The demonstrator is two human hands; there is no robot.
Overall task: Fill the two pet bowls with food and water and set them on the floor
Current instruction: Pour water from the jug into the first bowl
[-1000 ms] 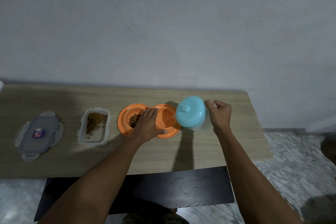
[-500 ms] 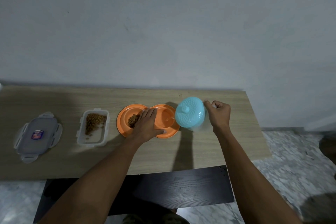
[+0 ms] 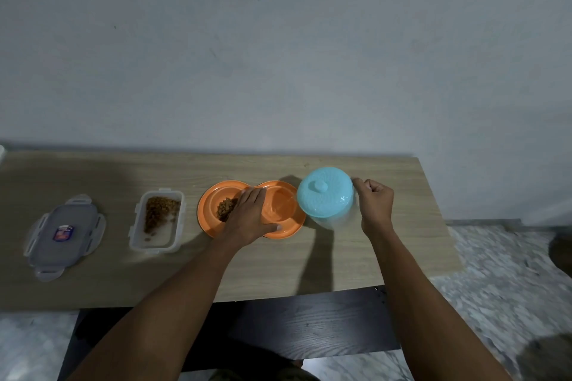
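An orange double pet bowl (image 3: pixel 210 213) lies on the wooden table (image 3: pixel 278 269). Its left well holds brown kibble (image 3: pixel 226 210); its right well (image 3: pixel 283 206) looks wet with water. My left hand (image 3: pixel 249 216) lies flat across the middle of the bowl, thumb on its front rim. My right hand (image 3: pixel 376 202) is closed around the handle of a clear jug with a turquoise lid (image 3: pixel 325 193), tilted toward the right well. The handle itself is hidden by my fingers.
A clear food container (image 3: pixel 158 221) with kibble stands left of the bowl, its loose lid (image 3: pixel 65 232) farther left. The table ends just right of the jug; speckled floor (image 3: pixel 501 281) lies beyond. A dark lower surface (image 3: pixel 309 322) sits under the table's front edge.
Almost nothing has moved. The jug stays tilted over the right well and my left hand stays on the bowl; only the view shifted slightly.
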